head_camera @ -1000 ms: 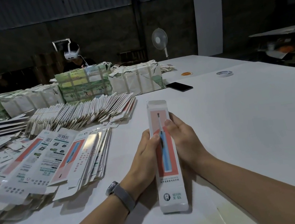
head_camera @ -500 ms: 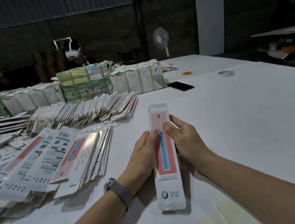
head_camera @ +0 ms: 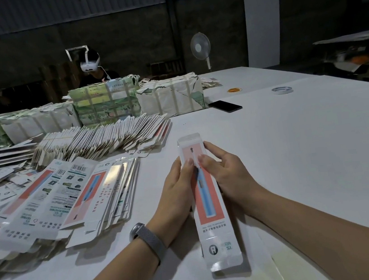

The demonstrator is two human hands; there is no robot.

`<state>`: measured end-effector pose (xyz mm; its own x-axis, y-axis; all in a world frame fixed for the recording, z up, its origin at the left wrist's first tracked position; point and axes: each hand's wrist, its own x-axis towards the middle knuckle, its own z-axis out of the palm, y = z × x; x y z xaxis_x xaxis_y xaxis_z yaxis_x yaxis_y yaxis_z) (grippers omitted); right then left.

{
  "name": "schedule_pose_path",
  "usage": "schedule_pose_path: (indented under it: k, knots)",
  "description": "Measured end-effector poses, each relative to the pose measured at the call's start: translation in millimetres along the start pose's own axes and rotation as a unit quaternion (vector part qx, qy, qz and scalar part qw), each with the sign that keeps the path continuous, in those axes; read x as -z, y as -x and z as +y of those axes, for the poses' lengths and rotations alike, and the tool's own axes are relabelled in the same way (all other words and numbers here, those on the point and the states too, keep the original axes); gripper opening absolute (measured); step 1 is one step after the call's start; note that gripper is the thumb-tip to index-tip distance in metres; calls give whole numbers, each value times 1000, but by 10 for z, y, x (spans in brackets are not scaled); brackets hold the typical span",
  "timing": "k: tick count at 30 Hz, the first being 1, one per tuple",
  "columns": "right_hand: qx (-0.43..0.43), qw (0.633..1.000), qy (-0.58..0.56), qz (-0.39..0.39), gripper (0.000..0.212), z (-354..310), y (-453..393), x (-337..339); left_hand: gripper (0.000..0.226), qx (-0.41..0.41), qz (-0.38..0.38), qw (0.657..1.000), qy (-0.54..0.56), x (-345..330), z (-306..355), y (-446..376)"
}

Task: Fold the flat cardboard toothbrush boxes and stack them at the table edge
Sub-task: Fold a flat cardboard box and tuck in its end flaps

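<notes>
Gripping the folded toothbrush box (head_camera: 207, 198) from both sides, the left hand (head_camera: 178, 188) and right hand (head_camera: 227, 174) curl round it, thumbs on top, near the table's (head_camera: 298, 147) near edge. Flat boxes (head_camera: 68, 199) fan out just left; beyond lie wrapped bundles (head_camera: 105, 103), a phone (head_camera: 225, 106) and tape (head_camera: 282, 90).
</notes>
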<state>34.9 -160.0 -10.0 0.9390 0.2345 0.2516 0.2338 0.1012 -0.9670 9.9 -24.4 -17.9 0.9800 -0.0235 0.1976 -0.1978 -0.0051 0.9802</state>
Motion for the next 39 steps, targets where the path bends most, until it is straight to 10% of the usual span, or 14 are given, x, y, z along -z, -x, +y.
schedule_pose_path:
  k: [39]
  knots:
    - [19,998,-45,42,24,56,4,68,23,45,-48,998,2,85,0,9]
